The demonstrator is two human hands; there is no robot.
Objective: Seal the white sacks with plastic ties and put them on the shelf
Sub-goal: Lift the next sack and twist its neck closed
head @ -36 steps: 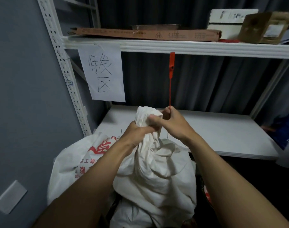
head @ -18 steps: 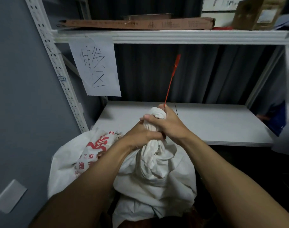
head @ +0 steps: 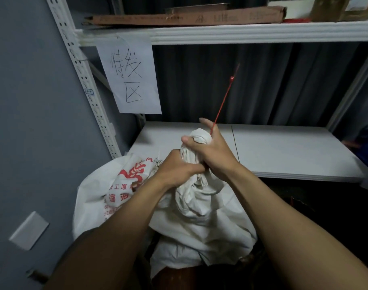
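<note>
A plain white sack [head: 202, 218] stands in front of me with its mouth bunched into a twisted neck. My left hand [head: 174, 171] grips the neck low down. My right hand [head: 212, 149] wraps the top of the neck and also holds a thin red plastic tie [head: 223, 101], which sticks up and leans to the right from between its fingers. A second white sack [head: 107, 187] with red printing lies behind to the left. The white lower shelf [head: 287, 151] is just beyond the hands.
A white perforated upright [head: 82, 76] rises at the left beside a grey wall. A paper sign [head: 129, 74] hangs from the upper shelf [head: 241, 32], which carries a flat brown carton [head: 189, 16] and boxes. A dark curtain hangs behind the shelves.
The red tie has tilted from upright to leaning right. My right hand has slid round the top of the sack's neck, and both hands have sunk slightly.
</note>
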